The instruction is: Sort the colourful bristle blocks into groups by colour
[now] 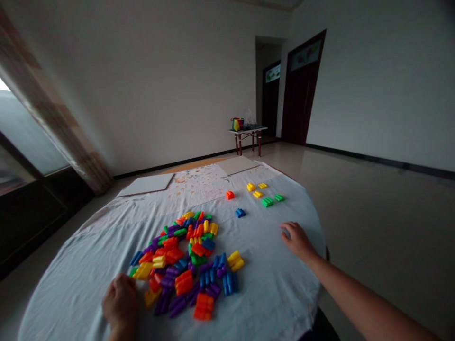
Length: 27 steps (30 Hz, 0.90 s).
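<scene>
A heap of plastic building blocks (174,255) in red, orange, yellow, green, blue and purple lies on the cloth before me. Close to its left edge my left hand (121,300) is closed in a loose fist beside a yellow block (144,271); what is inside the fingers, if anything, is hidden. My right hand (296,239) is open over the right side of the cloth, thumb and fingers apart, with no block in it. Beyond it sit a blue block (240,213), an orange block (230,194), several yellow blocks (250,187) and two green blocks (267,202).
A pale cloth (263,284) covers the round table. At its far side lie a white board (146,184) and another flat board (237,165). A small table (249,130) with a colourful bag (237,124) stands by the wall near a dark door (302,90).
</scene>
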Each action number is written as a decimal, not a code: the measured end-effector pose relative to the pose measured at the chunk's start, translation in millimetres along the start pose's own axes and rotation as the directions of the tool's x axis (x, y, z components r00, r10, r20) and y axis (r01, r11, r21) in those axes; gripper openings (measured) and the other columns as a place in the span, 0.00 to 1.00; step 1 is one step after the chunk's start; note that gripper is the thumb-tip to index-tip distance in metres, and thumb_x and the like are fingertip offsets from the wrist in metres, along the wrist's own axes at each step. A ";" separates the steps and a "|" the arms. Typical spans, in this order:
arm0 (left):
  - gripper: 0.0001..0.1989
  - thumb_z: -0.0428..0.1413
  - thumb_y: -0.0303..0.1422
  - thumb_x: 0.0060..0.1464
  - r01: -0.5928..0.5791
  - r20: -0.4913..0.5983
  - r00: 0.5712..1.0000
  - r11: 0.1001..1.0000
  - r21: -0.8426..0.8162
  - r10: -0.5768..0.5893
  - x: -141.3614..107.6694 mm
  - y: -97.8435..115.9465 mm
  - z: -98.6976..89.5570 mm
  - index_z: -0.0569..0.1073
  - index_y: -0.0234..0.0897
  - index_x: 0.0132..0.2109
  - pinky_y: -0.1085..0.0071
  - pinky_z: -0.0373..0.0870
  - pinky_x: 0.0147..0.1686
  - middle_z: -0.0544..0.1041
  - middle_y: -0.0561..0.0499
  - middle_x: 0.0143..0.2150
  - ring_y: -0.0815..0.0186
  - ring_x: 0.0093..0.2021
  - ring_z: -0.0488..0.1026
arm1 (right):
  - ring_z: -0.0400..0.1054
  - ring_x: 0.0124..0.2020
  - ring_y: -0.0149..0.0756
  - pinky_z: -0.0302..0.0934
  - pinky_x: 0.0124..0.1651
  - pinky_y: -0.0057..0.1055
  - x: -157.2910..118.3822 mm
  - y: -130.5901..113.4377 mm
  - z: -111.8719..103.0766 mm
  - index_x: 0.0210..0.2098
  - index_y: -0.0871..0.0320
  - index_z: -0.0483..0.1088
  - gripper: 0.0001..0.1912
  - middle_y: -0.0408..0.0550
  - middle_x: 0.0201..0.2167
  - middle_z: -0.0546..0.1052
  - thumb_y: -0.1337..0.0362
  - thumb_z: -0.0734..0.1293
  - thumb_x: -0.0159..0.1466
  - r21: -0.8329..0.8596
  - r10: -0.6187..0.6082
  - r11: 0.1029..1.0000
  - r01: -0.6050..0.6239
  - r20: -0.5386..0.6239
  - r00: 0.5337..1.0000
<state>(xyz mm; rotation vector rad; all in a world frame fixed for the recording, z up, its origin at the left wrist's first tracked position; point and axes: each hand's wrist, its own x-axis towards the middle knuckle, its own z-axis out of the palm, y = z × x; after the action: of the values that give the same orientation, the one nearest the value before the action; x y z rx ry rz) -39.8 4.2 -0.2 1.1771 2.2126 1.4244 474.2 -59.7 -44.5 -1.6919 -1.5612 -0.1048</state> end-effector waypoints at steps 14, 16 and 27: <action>0.17 0.40 0.44 0.52 -0.051 0.024 0.999 0.944 0.326 0.046 -57.0 24.3 -22.0 0.67 0.39 0.30 0.67 0.59 0.27 0.72 0.46 0.29 0.58 0.31 0.68 | 0.64 0.48 0.43 0.59 0.53 0.41 9.6 -115.2 38.9 0.43 0.59 0.70 0.16 0.54 0.44 0.73 0.64 0.67 0.54 0.442 -0.334 0.890 0.113 0.463 0.821; 0.18 0.38 0.42 0.53 -0.112 0.040 0.994 0.885 0.452 0.105 -60.8 22.8 -22.0 0.68 0.38 0.34 0.66 0.61 0.31 0.73 0.42 0.35 0.57 0.36 0.69 | 0.64 0.49 0.44 0.58 0.53 0.41 10.6 -130.0 41.0 0.41 0.58 0.71 0.17 0.53 0.45 0.73 0.64 0.70 0.51 0.448 -0.363 0.887 0.112 0.527 0.769; 0.22 0.37 0.41 0.53 -0.126 0.093 0.992 0.813 0.568 0.088 -56.4 10.8 -18.9 0.71 0.36 0.40 0.62 0.66 0.39 0.73 0.40 0.40 0.55 0.41 0.70 | 0.65 0.43 0.40 0.58 0.49 0.37 37.5 -102.1 28.9 0.37 0.58 0.69 0.11 0.48 0.38 0.72 0.72 0.68 0.54 0.355 -0.336 0.914 0.195 0.399 0.853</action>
<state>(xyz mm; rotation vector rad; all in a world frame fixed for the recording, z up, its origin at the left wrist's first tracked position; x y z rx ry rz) -9.7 -47.8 6.8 1.5175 2.6584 0.7309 381.7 -22.4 7.7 -1.2987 -2.0386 0.4014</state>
